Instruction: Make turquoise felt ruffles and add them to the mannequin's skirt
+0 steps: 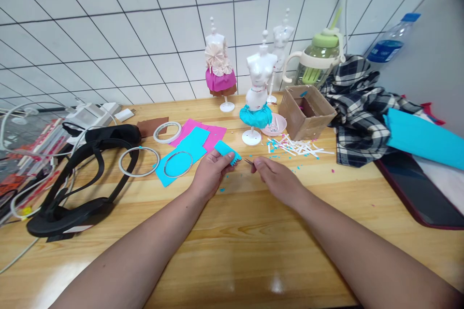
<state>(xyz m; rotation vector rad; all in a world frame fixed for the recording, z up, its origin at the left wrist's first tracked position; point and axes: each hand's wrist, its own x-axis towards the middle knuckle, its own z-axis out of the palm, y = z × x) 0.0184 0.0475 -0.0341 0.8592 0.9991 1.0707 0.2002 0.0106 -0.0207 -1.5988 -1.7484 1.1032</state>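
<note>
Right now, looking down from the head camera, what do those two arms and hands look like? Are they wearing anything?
They are a person's own. The left hand and right hand are ungloved, and no watch or bracelet shows at either wrist. Both forearms are bare, with no sleeve visible. Some fingers are hidden.

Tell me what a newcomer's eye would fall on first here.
Probably the white dress form with the bright blue ruffle around it, standing toward the back of the wooden table. Nearer the camera, the left hand holds a jagged-edged blue piece and the right hand a small pointed tool. Behind the ruffled form, to its left in the picture, stands another form in pink and brown.
</note>
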